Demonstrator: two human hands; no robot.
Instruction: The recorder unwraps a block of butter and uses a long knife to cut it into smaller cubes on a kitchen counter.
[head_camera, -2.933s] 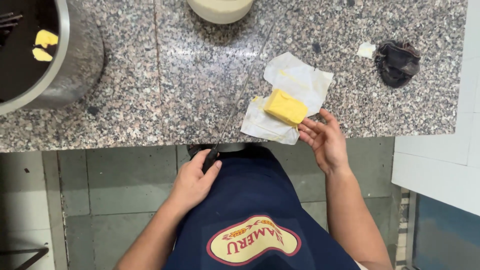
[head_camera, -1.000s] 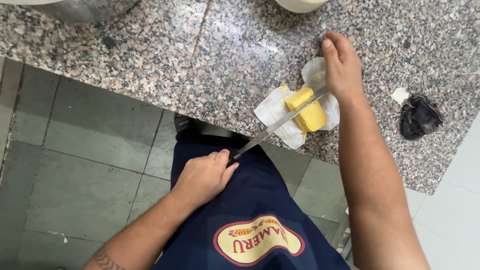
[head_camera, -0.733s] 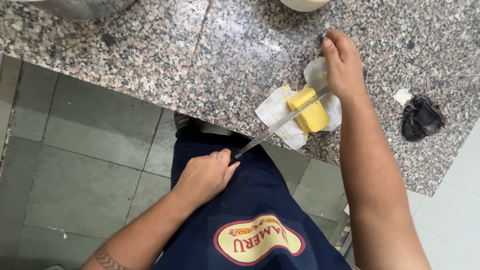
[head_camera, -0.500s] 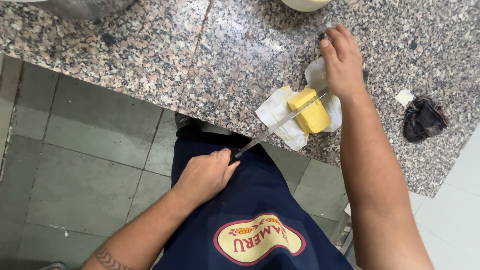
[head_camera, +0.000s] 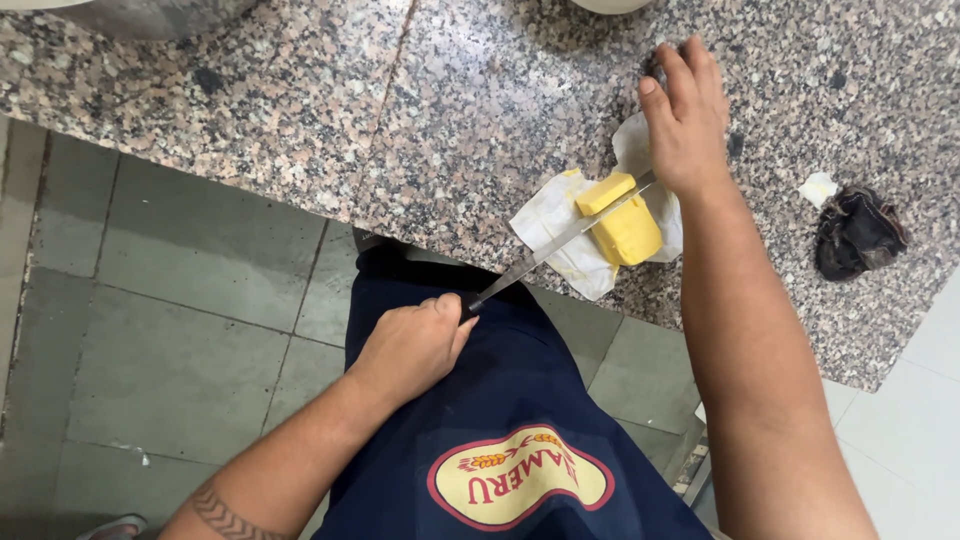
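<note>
Butter first: the yellow rectangular block of butter (head_camera: 622, 220) lies on its crumpled white paper wrapper (head_camera: 548, 222) near the front edge of the speckled grey-pink granite counter (head_camera: 400, 110), with the long steel knife blade (head_camera: 560, 240) sunk across it about a third of the way from its far end. I have my left hand (head_camera: 415, 345) closed tight round the knife handle, down by the dark blue apron (head_camera: 500, 400), and my right hand (head_camera: 685, 115) lies flat, fingers spread, pressing on the blade's far tip.

To cut well, I judge I should press evenly at both ends so the blade goes down level and the slice keeps one thickness, without the wrapper sliding.

The block's long axis runs from near-right to far-left on the counter; the blade crosses it at a slant, its tip pointing away from me to the right.
</note>
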